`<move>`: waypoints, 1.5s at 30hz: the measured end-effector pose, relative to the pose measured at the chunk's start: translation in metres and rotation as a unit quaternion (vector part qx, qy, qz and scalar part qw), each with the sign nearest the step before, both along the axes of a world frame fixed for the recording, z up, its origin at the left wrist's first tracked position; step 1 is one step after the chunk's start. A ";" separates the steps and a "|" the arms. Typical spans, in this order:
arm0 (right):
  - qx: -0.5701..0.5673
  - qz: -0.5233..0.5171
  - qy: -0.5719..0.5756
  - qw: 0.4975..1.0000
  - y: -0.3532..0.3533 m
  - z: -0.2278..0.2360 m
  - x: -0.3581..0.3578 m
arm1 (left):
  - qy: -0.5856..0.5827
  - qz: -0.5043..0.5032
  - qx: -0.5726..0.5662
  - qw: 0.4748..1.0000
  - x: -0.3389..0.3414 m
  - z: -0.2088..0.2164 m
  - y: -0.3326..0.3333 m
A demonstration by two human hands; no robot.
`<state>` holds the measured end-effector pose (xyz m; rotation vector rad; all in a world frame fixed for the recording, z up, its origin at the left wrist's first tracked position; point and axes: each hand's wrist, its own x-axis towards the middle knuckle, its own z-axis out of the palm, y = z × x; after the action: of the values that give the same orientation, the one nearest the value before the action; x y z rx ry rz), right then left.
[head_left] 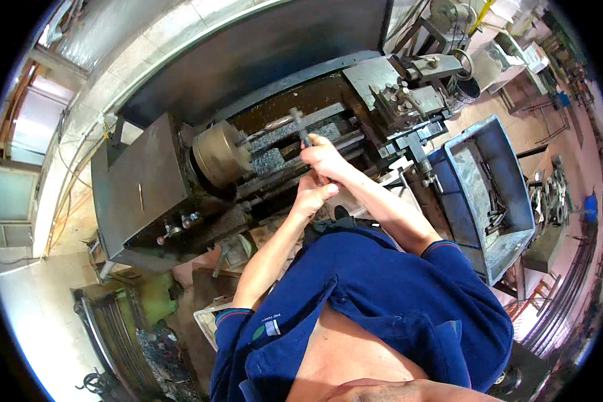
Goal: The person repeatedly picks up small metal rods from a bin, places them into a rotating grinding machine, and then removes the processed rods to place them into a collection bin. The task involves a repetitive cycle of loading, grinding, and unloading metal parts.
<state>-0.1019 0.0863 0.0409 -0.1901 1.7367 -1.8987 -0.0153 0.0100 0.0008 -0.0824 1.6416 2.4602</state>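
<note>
Pale tiled wall [167, 33] and dark back panel [261, 74], both on the far side of the chuck [216, 157], taken here as landmark. Head view, the only one: grey headstock [144, 181] left of the chuck; tool post [405, 100] well to its right; blue bin [451, 194] farther right and nearer you, loose dark pieces [496, 218] inside. Metal chips [268, 161] lie just right of the chuck.

Light metal rod [278, 123] juts out to the right from the chuck. Your grey tool [302, 128] crosses at the rod's outer end; whether the two touch, cannot tell. Tool's long axis runs from there back toward you, roughly square to the rod. From your grip, then, the rod's end lies ahead, away from you and slightly toward the chuck side. Your right hand [324, 159] is the nearer one to it, closed around the tool's middle. Your left hand [311, 196], lower and closer to you, is clasped on the tool's near end, mostly covered.

Count: one chuck, one rod, one grey tool, one tool post, one blue bin, two hands. Dark pieces several, overlapping; chips too fine to number.
</note>
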 end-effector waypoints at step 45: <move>-0.445 -0.162 -0.170 0.864 0.359 -0.043 0.113 | -0.147 0.247 -0.380 0.880 0.256 -0.044 0.021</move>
<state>0.0110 0.4453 -0.0025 0.1135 0.5817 -2.6681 0.2409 0.0310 -0.0430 -1.0301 2.5373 1.7470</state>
